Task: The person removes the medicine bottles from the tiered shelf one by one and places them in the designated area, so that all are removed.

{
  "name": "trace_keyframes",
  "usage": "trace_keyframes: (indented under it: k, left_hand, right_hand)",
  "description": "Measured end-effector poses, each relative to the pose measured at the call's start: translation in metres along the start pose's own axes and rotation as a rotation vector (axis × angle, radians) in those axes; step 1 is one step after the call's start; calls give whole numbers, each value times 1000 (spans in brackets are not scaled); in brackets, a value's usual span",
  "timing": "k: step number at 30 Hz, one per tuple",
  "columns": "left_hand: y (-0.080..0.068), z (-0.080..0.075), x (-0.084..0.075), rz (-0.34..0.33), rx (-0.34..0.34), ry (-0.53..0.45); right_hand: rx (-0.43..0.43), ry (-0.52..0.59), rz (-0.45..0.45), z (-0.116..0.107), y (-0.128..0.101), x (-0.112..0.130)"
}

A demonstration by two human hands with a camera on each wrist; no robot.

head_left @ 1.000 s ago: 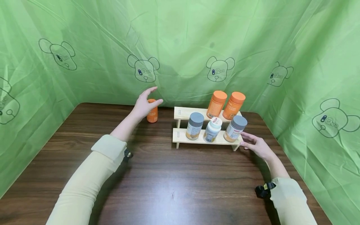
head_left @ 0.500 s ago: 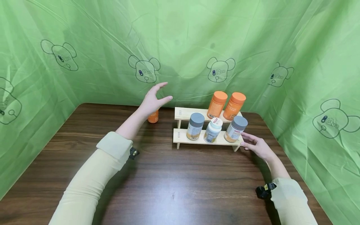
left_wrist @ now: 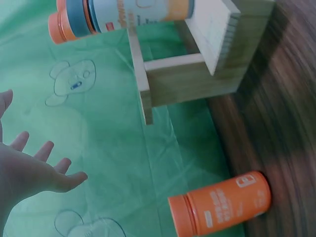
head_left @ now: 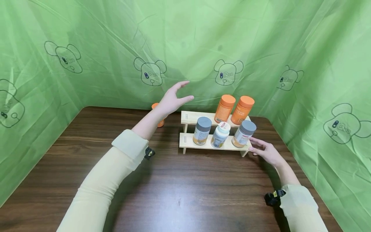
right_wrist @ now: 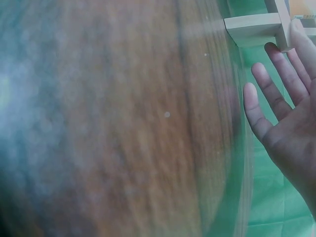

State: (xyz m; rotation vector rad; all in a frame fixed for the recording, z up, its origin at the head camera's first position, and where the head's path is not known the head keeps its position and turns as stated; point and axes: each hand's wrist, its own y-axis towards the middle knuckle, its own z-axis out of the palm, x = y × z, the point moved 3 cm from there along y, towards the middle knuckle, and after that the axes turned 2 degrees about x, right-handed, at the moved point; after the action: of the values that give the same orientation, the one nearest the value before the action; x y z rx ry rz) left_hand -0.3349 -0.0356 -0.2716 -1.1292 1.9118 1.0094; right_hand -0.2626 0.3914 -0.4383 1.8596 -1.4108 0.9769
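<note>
A two-tier wooden rack stands on a dark wood-grain desk, its right end in the light pinch of a person's right hand. That grip is only part closed, thumb and fingers set about the lower tier's end, the other fingers loosely spread; how firmly it holds cannot be told. The pale wood looks stiff and fairly light, but the loose-standing load would probably tip if jolted; the shelf ends seem the surest hold.

On the rack's lower tier, left to right, are a grey-lidded jar, a small white-capped bottle and a second grey-lidded jar. The upper tier bears a left orange bottle and a right orange bottle. All five are capped, contents out of sight; their smooth walls may be slippery, best taken round the body.

Just off the rack's left end, the left hand hangs in the air, its grip wide and holding nothing. Left of the rack, a lone orange bottle stands upright on the desk. Behind the rack hangs green cloth printed with bear faces.
</note>
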Motion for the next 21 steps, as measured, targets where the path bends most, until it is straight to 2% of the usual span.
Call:
trace_keyframes:
  k: [12,21]
  left_hand:
    - [17,37,-24,24,43,-9]
    - [26,59,-33,61,65,-14]
  right_hand:
    - [11,-4,11,1,-1,-2]
    - [5,2,3,1,1,-3]
